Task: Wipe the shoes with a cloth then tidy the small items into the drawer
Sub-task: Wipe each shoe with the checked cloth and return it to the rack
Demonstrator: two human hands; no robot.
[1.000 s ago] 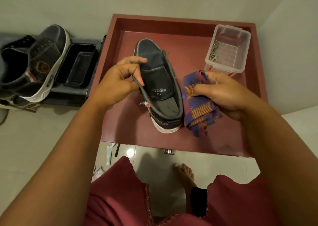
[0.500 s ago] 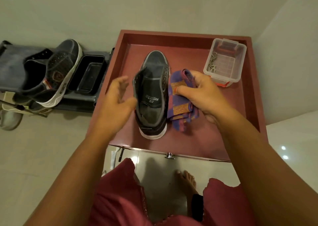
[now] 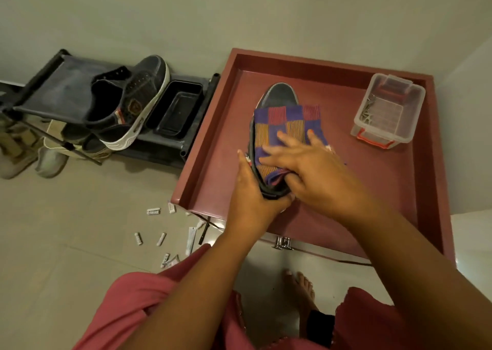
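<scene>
- the red drawer (image 3: 213, 147) sits pulled out, and everything here is placed from it: the shoe (image 3: 282, 94) lies inside it, toe toward the back wall.
- a second shoe (image 3: 138, 104) waits on the dark rack left of the drawer, so i'd judge the wiping only part done.
- the checked cloth (image 3: 285, 126) is spread over the shoe in the drawer, covering its opening and middle.
- to do this step well, i'd keep the heel pinned firm and drag the cloth in long strokes toward the toe, then down the sides.
- the right hand (image 3: 306, 160) presses the cloth with fingers spread and nearly straight, its thumb tucked under the cloth's near edge.
- the left hand (image 3: 253, 192) has its grip curled round the shoe's heel, steadying it.
- a clear box (image 3: 388, 110) stands in the drawer's far right corner.
- small items (image 3: 159, 238) lie scattered on the floor off the drawer's front left corner, not yet tidied.
</scene>
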